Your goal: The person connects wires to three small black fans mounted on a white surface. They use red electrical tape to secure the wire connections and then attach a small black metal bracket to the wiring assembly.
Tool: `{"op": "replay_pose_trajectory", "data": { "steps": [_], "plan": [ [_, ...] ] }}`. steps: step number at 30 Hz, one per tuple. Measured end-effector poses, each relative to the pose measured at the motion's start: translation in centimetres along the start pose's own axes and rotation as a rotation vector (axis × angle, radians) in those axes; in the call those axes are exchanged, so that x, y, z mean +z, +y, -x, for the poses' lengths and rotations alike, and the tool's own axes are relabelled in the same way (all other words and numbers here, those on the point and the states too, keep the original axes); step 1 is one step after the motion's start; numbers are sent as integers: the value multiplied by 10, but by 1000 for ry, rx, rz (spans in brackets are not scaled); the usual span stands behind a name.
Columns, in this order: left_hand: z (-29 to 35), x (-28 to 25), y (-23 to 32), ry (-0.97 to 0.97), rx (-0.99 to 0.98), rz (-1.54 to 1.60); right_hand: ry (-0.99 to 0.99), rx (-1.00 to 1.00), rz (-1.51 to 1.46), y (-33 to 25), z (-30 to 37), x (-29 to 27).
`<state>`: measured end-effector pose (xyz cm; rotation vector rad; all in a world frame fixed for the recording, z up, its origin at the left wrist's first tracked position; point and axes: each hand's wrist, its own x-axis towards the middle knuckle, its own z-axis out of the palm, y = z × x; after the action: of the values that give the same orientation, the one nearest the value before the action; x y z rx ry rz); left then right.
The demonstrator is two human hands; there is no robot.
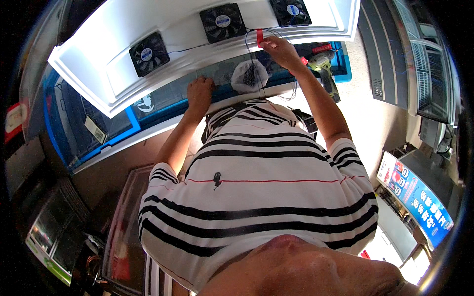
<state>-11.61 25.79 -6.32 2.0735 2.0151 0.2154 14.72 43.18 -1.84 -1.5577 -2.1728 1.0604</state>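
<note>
My right hand (280, 52) pinches a strip of red tape (259, 37), at the lower edge of a white panel (185, 27) beside thin dark wires (251, 49). Three black fans are mounted on the panel: a left fan (149, 54), a middle fan (222, 22) and a right fan (290, 12). My left hand (199, 94) rests, fingers loosely bent, on the blue-framed glass top (170, 91) below the panel; nothing shows in its grasp. Between my hands sits a whitish plastic bag (249, 76) with small dark pieces inside.
A yellow-green power drill (323, 69) lies right of my right forearm, near the glass top's blue corner (343, 74). Dark grey panelled units (385, 54) stand at the far right. A blue printed sign (417, 197) is at lower right. A glass-topped case (128, 217) stands behind on the left.
</note>
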Motion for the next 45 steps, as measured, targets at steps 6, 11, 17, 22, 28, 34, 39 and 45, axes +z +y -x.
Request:
{"op": "replay_pose_trajectory", "data": {
  "steps": [6, 11, 17, 22, 28, 34, 39, 45],
  "plan": [
    [-5, -4, -5, -201, -49, -5, -18, 12, 6, -16, 5, -3],
    [-33, -71, 12, -200, -142, 223, 7, -34, 1, 1, 5, 3],
    [-99, -95, 60, -58, -188, 1435, 79, 50, -242, -6, 4, 2],
    [-124, -81, 77, -117, -171, 1473, -114, 176, -766, -36, 24, -27],
    [-141, -69, 84, -61, -50, 1364, -111, 73, -707, -20, 31, -28],
    [-159, -47, 77, 245, 172, 759, 56, 241, -882, -1, 34, -27],
    [-138, -50, 99, 249, 347, 75, 53, 416, -1054, 29, 26, -30],
    [-140, -43, 105, 182, 332, -9, 54, 547, -1475, 22, 23, -22]
  ]
}}
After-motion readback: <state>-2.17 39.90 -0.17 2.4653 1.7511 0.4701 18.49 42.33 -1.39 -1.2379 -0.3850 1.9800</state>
